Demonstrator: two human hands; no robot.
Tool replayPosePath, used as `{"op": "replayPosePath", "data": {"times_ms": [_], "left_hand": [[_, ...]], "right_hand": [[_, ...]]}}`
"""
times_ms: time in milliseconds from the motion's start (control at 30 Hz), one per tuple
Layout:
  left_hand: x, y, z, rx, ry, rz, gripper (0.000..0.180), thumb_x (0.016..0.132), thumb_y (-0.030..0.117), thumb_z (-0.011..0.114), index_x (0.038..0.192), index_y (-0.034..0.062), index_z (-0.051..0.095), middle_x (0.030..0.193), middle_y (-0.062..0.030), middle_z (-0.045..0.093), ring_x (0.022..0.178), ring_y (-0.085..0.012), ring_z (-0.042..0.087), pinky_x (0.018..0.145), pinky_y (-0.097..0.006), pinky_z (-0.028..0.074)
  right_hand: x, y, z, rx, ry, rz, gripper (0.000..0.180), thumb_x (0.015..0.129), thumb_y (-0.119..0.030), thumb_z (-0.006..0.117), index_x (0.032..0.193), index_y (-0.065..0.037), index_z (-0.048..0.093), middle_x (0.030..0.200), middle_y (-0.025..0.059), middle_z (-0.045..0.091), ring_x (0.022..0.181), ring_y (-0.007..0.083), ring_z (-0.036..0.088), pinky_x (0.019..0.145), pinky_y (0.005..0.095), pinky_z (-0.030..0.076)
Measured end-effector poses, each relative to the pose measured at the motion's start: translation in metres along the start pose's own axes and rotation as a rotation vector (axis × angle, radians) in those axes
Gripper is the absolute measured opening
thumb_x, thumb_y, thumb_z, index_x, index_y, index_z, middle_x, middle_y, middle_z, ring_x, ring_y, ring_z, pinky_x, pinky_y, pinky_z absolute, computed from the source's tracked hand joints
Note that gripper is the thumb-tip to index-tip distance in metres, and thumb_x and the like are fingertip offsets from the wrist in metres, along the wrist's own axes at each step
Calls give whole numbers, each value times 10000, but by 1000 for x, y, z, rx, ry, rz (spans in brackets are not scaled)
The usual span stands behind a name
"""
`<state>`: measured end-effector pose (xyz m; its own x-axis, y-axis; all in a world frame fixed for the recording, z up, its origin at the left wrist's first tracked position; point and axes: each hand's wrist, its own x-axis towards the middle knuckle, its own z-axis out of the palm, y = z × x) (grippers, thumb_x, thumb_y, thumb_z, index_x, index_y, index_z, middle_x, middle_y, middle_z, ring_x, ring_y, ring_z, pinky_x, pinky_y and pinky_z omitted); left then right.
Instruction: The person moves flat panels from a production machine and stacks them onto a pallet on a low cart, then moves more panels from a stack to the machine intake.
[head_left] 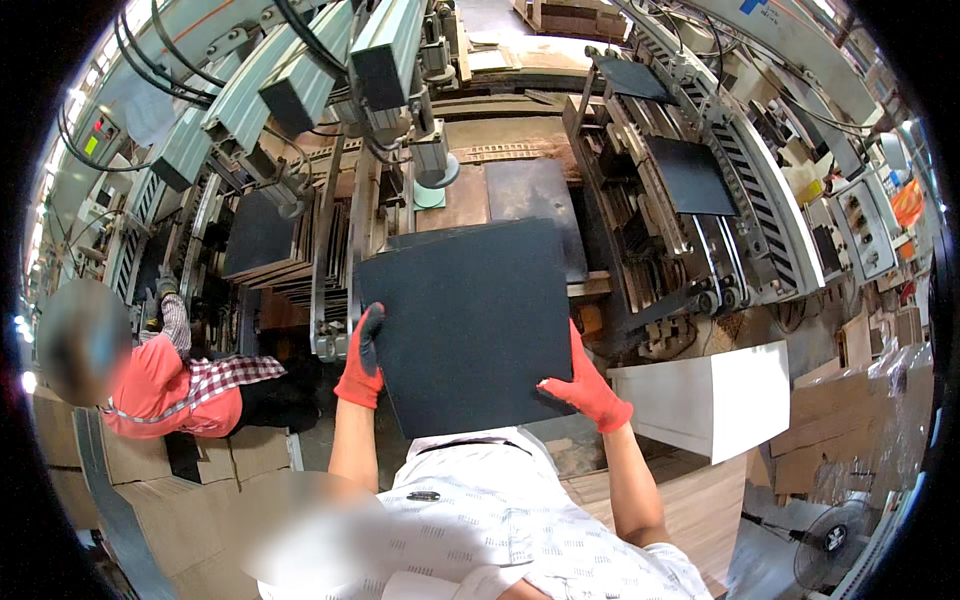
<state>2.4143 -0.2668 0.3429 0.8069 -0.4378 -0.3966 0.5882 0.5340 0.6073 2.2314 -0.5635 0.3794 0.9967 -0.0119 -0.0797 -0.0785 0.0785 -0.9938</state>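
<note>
Both my hands wear red gloves and hold a large square black board (470, 320) in front of my chest. My left hand (362, 360) grips its left edge, thumb on the face. My right hand (588, 385) clasps the lower right edge. The board is held up, tilted slightly, and its top edge looks thick, like several sheets together. It hides part of the machine bed behind it. Another black board (530, 200) lies on the machine just beyond.
A large feeding machine (690, 180) with rails, cables and more black boards (258, 235) fills the far side. A person in a red top (170, 385) crouches at the left. A white box (720, 400), cardboard stacks (850, 420) and a floor fan (828, 540) stand at the right.
</note>
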Motion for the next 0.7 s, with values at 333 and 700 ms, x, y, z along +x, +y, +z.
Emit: {"op": "replayPosePath", "data": {"times_ms": [333,700], "left_hand": [[141,-188,-44,161,-133,2,343,947,88,494,1280,7,514,1283,-96,544,1202,-183,495,1038,-329,400],[265,-396,-75,747,173,-6,775,670,-120,492,1416,47,364,1390,-113,464,1232,-177,467,989,-265,388]], "right_hand": [[67,64,-151,-4,172,408,922,775,-254,742,1481,-47,186,1425,109,379,1276,215,393,1042,331,327],[309,281,-346,-494,-236,736,735,751,-414,762,1294,5,498,1221,128,591,1111,234,552,935,357,428]]}}
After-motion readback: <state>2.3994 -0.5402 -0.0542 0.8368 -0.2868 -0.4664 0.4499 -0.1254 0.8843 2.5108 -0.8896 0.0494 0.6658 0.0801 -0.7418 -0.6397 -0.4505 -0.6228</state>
